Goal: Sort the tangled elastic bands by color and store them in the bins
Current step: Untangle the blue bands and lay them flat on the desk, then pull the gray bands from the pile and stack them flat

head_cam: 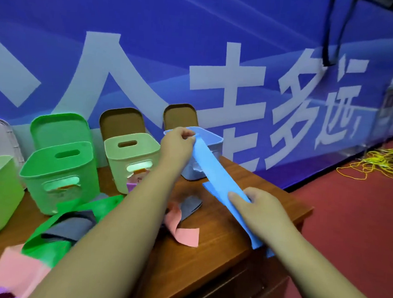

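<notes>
Two hands hold one blue band point(214, 173) taut over a wooden table point(207, 264). The left hand point(176, 145) pinches the band's top end with curled fingers right at the near rim of the blue bin point(213, 137). The right hand point(259, 209) grips the lower end, thumb on top, nearer the camera than the bin. The band slopes up to the rim but none of it is clearly inside yet.

By this view the sorting looks less than half done. In front of the blue bin and off to its left lie a loose pink band point(185, 235) and a grey band point(191, 206). Farther left, a green band point(47, 243) is looped round a second grey one point(71, 231), with a second pink strip point(15, 273) beyond. A pale green bin point(120, 167) stands just left of the blue bin and a bright green bin point(36, 194) left of that. What they hold cannot be told from here.

The blue bin sits close to the table's right edge, and the band's lower end hangs near that edge. To the bin's right the red floor point(347, 227) lies open. A blue banner wall point(219, 58) rises close behind the bin, so free room for the arms lies mostly above it and towards the camera.
</notes>
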The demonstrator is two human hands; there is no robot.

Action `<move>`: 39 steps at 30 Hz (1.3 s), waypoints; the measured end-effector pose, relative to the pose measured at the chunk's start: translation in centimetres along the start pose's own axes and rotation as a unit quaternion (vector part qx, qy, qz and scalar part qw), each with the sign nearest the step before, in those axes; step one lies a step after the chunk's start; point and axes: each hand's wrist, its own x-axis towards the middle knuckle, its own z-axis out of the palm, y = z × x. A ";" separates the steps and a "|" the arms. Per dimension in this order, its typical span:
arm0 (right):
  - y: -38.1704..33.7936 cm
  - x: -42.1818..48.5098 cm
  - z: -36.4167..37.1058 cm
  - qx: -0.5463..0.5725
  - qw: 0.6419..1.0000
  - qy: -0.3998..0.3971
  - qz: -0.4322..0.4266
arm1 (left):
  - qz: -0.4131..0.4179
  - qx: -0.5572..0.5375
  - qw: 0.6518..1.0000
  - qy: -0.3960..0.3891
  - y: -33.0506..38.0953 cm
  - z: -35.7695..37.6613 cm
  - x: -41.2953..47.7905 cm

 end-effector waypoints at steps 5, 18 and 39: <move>4.1 1.0 -1.5 -0.050 0.998 0.016 0.021 | -0.048 0.048 0.997 -0.022 -2.5 5.2 -1.6; 6.4 2.5 -1.9 -0.148 0.988 -0.033 0.028 | -0.064 0.174 0.980 -0.073 -7.8 10.5 -4.0; 5.0 -0.6 -1.9 -0.327 0.945 -0.012 -0.028 | -0.007 0.340 0.934 -0.107 -6.0 10.7 -5.0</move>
